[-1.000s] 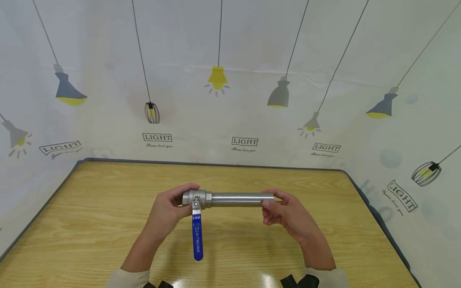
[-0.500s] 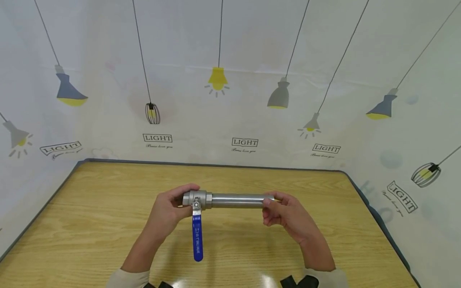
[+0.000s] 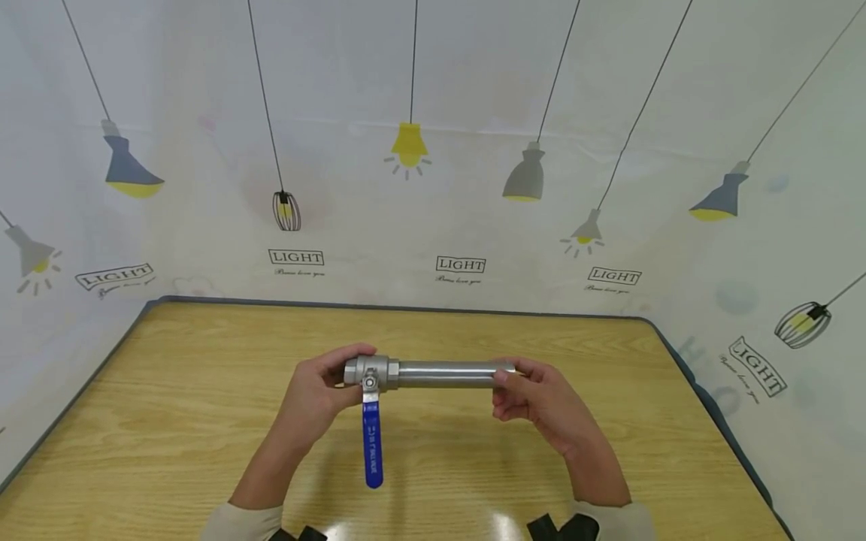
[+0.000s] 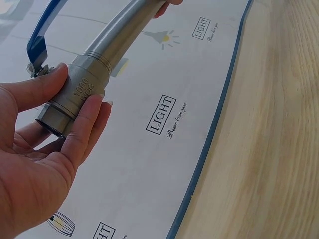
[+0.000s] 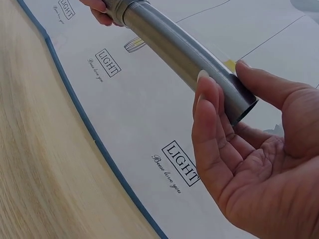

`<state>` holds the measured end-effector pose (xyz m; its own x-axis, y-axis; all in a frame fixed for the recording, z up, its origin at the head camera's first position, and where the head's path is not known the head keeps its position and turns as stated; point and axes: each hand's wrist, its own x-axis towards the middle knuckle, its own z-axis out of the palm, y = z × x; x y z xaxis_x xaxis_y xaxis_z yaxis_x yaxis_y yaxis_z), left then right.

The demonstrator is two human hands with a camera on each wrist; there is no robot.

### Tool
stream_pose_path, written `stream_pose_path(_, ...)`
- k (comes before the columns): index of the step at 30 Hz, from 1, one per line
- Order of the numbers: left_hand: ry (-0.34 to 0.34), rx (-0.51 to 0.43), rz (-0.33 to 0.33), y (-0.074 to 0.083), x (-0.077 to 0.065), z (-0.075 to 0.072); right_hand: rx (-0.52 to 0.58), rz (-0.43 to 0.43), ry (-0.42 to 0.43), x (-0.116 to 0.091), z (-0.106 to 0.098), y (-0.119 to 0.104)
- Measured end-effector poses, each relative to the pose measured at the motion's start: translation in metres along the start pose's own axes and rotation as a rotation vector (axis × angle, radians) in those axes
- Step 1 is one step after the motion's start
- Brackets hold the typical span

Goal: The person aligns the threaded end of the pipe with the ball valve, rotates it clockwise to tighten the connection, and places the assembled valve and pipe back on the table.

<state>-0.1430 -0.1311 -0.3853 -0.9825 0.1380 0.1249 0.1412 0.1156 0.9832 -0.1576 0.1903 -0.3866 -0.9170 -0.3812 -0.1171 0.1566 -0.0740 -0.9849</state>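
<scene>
A steel ball valve (image 3: 372,370) with a blue lever handle (image 3: 372,443) is joined to a straight metal pipe (image 3: 446,374), and both hang level above the table. My left hand (image 3: 314,402) grips the valve body at its left end, thumb on the near side and fingers round the far side. Raised lettering shows on the valve body (image 4: 79,87) in the left wrist view. At the other end, my right hand (image 3: 544,402) pinches the pipe between thumb and fingers. The pipe's open end (image 5: 244,110) faces the right palm. The lever points toward me.
Below lies a wood-grain table (image 3: 203,421) with a dark edging strip (image 3: 399,307) along its back. A pale wall covering (image 3: 352,188) printed with lamps rises behind and at both sides. Black straps (image 3: 564,527) cross the light sleeves at the bottom.
</scene>
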Motion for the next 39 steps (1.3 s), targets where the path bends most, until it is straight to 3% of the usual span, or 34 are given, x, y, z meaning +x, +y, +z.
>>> stream_pose_path(18,-0.008,-0.002,0.009,-0.006,0.005,0.000,0.013,0.004,-0.007,0.001,-0.002,0.003)
stream_pose_path(26,0.021,-0.008,-0.018,-0.010,0.001,-0.004,-0.049,0.010,-0.014,0.006,0.000,0.004)
stream_pose_path(39,0.008,0.000,0.004,-0.010,0.003,-0.006,-0.073,0.015,-0.028,0.008,0.001,0.002)
